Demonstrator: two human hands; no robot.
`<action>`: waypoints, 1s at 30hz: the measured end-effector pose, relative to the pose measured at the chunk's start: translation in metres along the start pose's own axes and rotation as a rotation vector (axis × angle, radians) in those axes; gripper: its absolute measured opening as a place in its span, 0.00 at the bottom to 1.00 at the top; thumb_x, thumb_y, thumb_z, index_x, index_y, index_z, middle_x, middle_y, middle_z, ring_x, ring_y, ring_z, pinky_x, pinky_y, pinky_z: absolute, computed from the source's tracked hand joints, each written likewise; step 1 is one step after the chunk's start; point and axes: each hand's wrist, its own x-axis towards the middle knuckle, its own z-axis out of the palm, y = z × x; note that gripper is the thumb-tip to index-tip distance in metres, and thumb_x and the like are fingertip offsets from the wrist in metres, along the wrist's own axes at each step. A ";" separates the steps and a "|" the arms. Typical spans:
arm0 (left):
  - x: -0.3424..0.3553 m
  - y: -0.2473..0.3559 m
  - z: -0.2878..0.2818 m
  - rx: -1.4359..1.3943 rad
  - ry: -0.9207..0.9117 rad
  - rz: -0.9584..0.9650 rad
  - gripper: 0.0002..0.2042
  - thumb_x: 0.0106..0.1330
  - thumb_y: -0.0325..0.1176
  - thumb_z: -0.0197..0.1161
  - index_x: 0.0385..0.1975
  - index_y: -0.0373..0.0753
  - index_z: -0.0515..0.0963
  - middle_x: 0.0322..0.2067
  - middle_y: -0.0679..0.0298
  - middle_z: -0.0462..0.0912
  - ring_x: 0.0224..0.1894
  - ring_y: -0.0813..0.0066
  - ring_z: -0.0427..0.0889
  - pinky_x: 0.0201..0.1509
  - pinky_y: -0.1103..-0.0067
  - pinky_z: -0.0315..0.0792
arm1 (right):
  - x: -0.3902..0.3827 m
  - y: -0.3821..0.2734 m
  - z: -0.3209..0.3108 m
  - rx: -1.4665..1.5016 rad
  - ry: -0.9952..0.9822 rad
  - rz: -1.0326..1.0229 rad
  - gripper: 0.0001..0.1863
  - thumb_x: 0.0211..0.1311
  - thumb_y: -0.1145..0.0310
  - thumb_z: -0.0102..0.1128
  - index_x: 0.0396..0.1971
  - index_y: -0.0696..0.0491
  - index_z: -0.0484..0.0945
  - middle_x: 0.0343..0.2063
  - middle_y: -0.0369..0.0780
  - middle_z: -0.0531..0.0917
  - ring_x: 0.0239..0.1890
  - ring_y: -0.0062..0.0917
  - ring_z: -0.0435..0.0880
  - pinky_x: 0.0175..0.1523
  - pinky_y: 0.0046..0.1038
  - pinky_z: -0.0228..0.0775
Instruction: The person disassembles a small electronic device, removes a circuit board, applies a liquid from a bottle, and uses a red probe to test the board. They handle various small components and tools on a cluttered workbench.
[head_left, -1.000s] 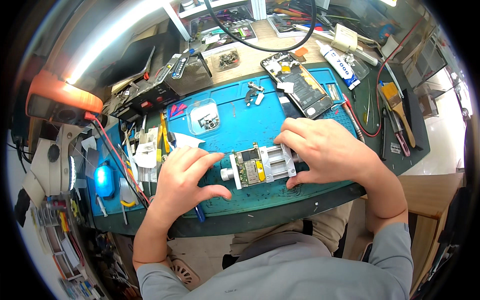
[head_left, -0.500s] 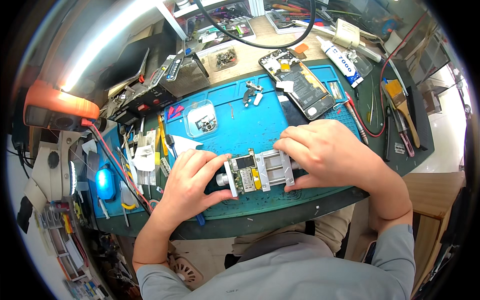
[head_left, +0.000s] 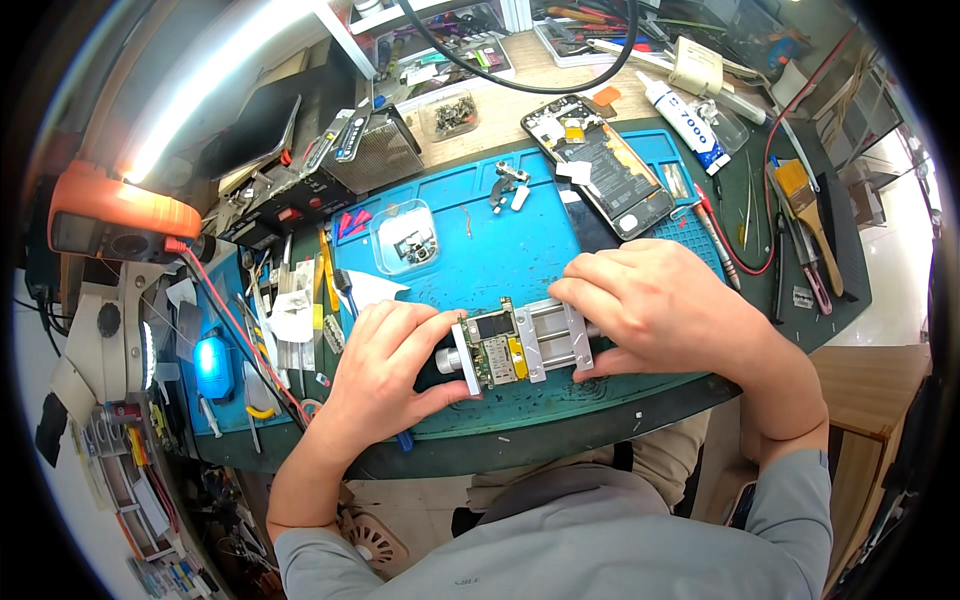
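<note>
A silver metal clamp fixture [head_left: 550, 340] lies on the blue mat [head_left: 470, 260], holding a circuit board [head_left: 496, 355] with a yellow piece. My left hand [head_left: 390, 370] grips its left end plate with fingertips above and thumb below, beside a round knob [head_left: 448, 361]. At the opposite end, my right hand [head_left: 645, 310] is closed on the fixture the same way, fingertips on top and thumb along the bottom, hiding part of that end.
An opened phone [head_left: 597, 180], a white glue tube [head_left: 680, 120] and a small parts box [head_left: 405, 237] lie behind my hands. An orange multimeter [head_left: 120, 215], blue lit device [head_left: 213, 365] and scattered tools are leftward; a brush [head_left: 810, 225] and probes sit rightward.
Since a second ago, my left hand has moved right and closed on the fixture's left end. The fixture sits tilted slightly differently, and my right hand has shifted slightly downward.
</note>
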 end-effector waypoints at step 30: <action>-0.001 0.001 0.002 0.105 0.107 0.065 0.33 0.38 0.41 0.83 0.48 0.36 0.82 0.39 0.63 0.80 0.41 0.62 0.77 0.47 0.68 0.71 | 0.002 -0.001 -0.003 0.019 -0.004 -0.025 0.31 0.38 0.52 0.81 0.38 0.57 0.78 0.34 0.38 0.78 0.40 0.31 0.84 0.43 0.32 0.78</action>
